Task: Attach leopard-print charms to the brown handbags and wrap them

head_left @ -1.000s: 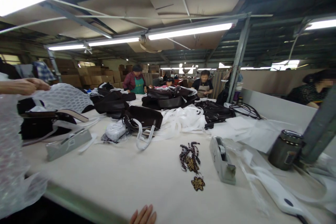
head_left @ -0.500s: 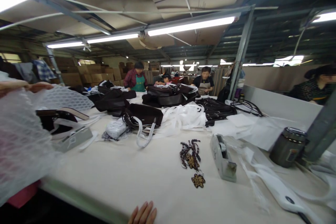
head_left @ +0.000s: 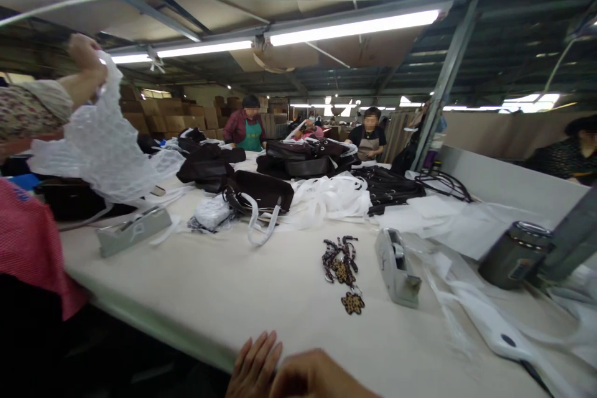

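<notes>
My left hand (head_left: 254, 362) lies on the table's near edge with its fingers stretched out, holding nothing that I can see. Close beside it, my right hand (head_left: 324, 376) is curled, its fingertips bent under; whatever it may grip is hidden. Beyond both hands lies a small heap of leopard-print charms (head_left: 353, 303) on dark patterned straps. A grey tape dispenser (head_left: 398, 270) stands to the right of them.
At left, a co-worker's raised hand (head_left: 86, 53) holds bubble wrap (head_left: 107, 143). Another tape dispenser (head_left: 135, 230), dark bags (head_left: 263, 189) and white strips (head_left: 331, 196) cover the table's far side. A dark jar (head_left: 515, 255) and a white-handled tool (head_left: 499, 333) stand right.
My right hand has come into view beside my left hand. The co-worker at left has lifted the bubble wrap and moved it away. The view has shifted slightly.
</notes>
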A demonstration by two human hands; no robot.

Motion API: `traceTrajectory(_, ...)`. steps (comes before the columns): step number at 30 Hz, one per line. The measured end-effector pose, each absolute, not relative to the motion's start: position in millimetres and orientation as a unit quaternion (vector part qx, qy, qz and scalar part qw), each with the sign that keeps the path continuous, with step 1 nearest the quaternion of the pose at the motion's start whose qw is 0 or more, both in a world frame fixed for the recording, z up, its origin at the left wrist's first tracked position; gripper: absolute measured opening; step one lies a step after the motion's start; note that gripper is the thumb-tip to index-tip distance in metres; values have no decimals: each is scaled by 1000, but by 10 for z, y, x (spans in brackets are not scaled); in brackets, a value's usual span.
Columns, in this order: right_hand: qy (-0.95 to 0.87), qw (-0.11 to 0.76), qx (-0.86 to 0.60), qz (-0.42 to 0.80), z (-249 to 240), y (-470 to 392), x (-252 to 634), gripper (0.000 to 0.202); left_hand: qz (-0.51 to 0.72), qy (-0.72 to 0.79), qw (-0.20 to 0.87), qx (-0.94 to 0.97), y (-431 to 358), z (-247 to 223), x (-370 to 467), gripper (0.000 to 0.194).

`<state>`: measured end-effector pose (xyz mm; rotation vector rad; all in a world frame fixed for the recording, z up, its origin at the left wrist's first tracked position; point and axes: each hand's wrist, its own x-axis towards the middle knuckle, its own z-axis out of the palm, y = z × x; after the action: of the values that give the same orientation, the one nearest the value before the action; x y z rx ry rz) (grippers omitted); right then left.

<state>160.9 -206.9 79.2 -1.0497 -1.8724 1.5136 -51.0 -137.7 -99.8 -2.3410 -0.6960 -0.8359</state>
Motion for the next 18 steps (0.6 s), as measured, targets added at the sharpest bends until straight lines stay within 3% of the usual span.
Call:
traceTrajectory(3, -712, 277, -556, 326, 588, -1946, 2065, 12, -287, -283, 196, -894, -1411, -825, -526, 42)
traceTrajectory(5, -723, 261, -620, 157, 442, -1913, 2409, 14, -290, -282, 111, -907, -1355, -679, -542, 35)
traceTrajectory(7, -712, 257, -649, 69, 291, -1905, 2731, 16, -305, -290, 23, -907, -1218, -539, -562, 26)
traceTrajectory(9, -683, 283, -673, 24, 132, -1895, 2991, 17, -322, -314, -17, -893, -1026, -445, -578, 25)
traceTrajectory(12, -635, 333, -697, -6, -115, -1845, 3227, 21, -345, -356, 14, -868, -742, -433, -586, 27)
traceTrajectory(18, -620, 340, -707, -18, -443, -1734, 3250, 48, -313, -404, 23, -859, -579, -586, -586, 24)
